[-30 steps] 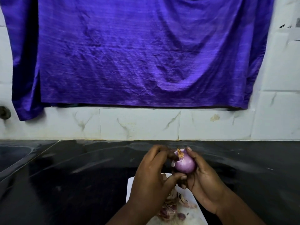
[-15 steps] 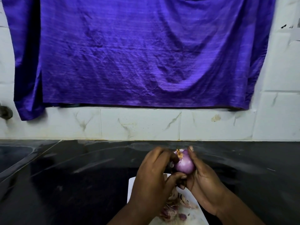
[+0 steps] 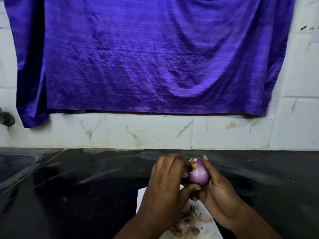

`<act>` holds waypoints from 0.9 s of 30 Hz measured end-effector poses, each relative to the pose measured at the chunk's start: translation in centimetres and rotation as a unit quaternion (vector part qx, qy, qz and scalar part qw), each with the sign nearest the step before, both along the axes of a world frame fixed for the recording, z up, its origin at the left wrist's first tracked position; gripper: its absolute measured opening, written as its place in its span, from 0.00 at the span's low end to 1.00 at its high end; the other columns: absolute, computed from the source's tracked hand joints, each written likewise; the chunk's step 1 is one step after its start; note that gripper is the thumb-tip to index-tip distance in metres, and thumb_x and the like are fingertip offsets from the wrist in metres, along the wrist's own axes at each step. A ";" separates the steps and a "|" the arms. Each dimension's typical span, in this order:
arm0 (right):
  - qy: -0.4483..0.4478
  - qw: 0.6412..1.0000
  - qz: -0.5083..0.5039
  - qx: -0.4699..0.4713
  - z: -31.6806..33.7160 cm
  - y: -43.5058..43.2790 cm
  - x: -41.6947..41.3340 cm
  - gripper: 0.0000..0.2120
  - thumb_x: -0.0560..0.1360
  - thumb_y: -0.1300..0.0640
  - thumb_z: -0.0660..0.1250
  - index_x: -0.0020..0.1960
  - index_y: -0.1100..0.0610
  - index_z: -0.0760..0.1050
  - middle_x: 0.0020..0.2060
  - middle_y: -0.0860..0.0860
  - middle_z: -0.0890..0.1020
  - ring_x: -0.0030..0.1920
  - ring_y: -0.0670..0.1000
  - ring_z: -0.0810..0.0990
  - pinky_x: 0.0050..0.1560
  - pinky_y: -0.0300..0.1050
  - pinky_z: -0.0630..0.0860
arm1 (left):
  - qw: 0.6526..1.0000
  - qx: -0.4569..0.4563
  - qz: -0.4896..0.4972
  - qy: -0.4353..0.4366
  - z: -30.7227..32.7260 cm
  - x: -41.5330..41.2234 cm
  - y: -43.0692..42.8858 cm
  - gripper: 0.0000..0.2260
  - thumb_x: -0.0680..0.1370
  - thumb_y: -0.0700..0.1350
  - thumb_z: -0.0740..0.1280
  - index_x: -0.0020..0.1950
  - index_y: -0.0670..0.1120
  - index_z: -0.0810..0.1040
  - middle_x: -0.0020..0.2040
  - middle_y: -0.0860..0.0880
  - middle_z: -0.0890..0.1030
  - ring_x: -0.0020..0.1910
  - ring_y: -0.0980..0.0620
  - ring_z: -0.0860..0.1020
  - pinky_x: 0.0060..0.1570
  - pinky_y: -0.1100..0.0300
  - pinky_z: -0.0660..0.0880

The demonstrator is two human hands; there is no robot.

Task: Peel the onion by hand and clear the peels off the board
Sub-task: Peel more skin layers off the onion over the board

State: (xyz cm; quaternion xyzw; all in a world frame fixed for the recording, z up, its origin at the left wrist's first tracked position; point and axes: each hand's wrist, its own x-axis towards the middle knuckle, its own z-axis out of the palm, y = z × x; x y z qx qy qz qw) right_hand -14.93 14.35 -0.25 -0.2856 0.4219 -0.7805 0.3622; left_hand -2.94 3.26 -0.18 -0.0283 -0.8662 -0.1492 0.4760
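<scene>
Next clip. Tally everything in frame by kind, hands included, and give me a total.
Round purple-pink onion: 1
White cutting board: 1
Heap of loose onion peels: 1
Hanging purple cloth: 1
Black countertop: 1
Hands: 2 (left hand, right hand)
Total: 7

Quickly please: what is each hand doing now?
Left hand: closed on the onion, fingers at its top.
Right hand: closed, holding the onion.
</scene>
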 end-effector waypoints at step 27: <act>0.020 0.999 -0.030 0.041 0.4 0.0 0.4 0.26 0.74 0.40 0.66 0.51 0.62 0.84 0.36 0.60 0.80 0.29 0.51 0.71 0.32 0.47 0.69 | 0.995 -0.090 0.040 -0.018 -0.2 -0.5 0.1 0.14 0.79 0.59 0.64 0.56 0.50 0.72 0.63 0.52 0.75 0.57 0.52 0.71 0.55 0.56 0.71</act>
